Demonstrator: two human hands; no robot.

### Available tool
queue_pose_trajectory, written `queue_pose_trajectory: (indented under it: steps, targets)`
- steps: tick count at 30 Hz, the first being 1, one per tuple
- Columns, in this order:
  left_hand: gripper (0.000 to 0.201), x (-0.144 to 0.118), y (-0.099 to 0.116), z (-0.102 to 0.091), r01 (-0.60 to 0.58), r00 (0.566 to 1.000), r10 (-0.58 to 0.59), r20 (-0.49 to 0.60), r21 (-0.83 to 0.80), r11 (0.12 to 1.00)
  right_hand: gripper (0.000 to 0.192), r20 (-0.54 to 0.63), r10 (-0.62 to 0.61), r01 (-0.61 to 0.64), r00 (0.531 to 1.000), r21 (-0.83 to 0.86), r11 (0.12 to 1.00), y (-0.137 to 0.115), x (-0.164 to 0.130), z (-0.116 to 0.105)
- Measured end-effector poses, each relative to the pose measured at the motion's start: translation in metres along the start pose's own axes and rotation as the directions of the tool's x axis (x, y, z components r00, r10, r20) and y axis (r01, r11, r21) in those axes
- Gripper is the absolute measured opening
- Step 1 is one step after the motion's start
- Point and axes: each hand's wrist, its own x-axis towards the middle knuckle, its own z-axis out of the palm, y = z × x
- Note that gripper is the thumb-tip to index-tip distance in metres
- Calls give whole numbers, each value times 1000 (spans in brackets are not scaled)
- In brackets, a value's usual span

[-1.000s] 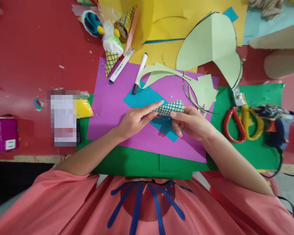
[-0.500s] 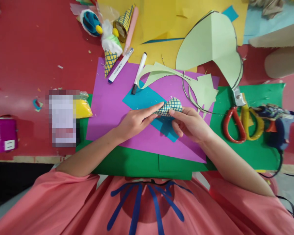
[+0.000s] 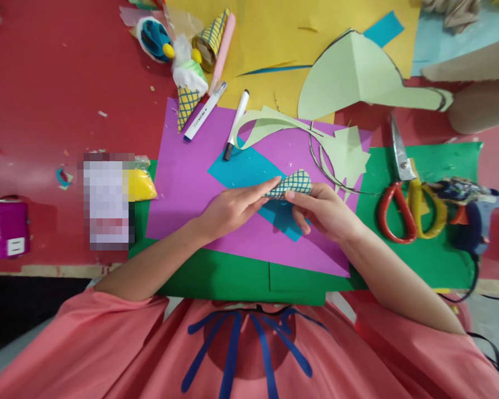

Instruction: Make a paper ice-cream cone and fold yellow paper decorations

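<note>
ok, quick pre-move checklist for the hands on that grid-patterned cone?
1. Both hands on the cone: ok. The left hand and right hand pinch the grid-patterned paper cone between fingertips.
2. Cone rolled shut: cannot tell, the seam is hidden under the fingers.
3. Work surface under the cone: ok, it hangs over the blue paper piece on the purple sheet.
4. Scissors away from the hands: ok, on the green sheet to the right.
5. Glue gun within view: ok, beside the scissors; whether it is hot cannot be told.
</note>
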Motion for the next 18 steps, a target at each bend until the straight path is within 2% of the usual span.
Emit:
queue_pose_trajectory:
  steps: [3, 4, 5, 6, 7, 9, 10, 11, 12, 14, 16, 18]
  targets:
    - [36, 0, -1, -2, 62, 997, -61, -50, 20, 998, 35, -5, -133, 129, 991, -212, 969, -1, -2, 0]
    - [33, 0, -1, -3, 89, 994, -85, -62, 49, 995, 36, 8, -230, 219, 973, -343, 914, -1, -3, 1]
    - [30, 1, -1, -5, 109, 993, -103, -66, 92, 990, 36, 51, -349, 328, 936, -492, 807, -1, -3, 1]
    - [27, 1, -1, -7, 119, 992, -111, -62, 146, 982, 35, 135, -472, 443, 871, -629, 639, 0, -3, 2]
    - [22, 1, -1, -9, 119, 993, -111, -49, 200, 973, 34, 253, -570, 544, 782, -724, 425, 2, -3, 2]
    - [13, 1, 1, -12, 91, 996, -92, -8, 273, 958, 33, 490, -637, 644, 594, -765, 12, 5, -1, 4]
    - [10, 1, 2, -13, 75, 997, -80, 8, 291, 954, 33, 564, -628, 645, 537, -754, -126, 6, -1, 6]
    - [9, 1, 2, -13, 61, 997, -70, 20, 304, 951, 33, 603, -616, 629, 508, -748, -213, 7, -1, 7]
    - [10, 1, 3, -12, 49, 998, -62, 31, 316, 948, 33, 617, -608, 605, 499, -751, -265, 8, -1, 9]
    - [11, 0, 4, -11, 38, 997, -59, 50, 345, 938, 32, 598, -614, 546, 515, -781, -303, 8, -2, 12]
    - [12, -1, 4, -9, 41, 994, -75, 77, 373, 927, 32, 548, -634, 482, 546, -824, -297, 7, -4, 15]
    - [14, -2, 3, -8, 55, 990, -102, 97, 399, 915, 35, 495, -632, 420, 597, -863, -279, 5, -6, 17]
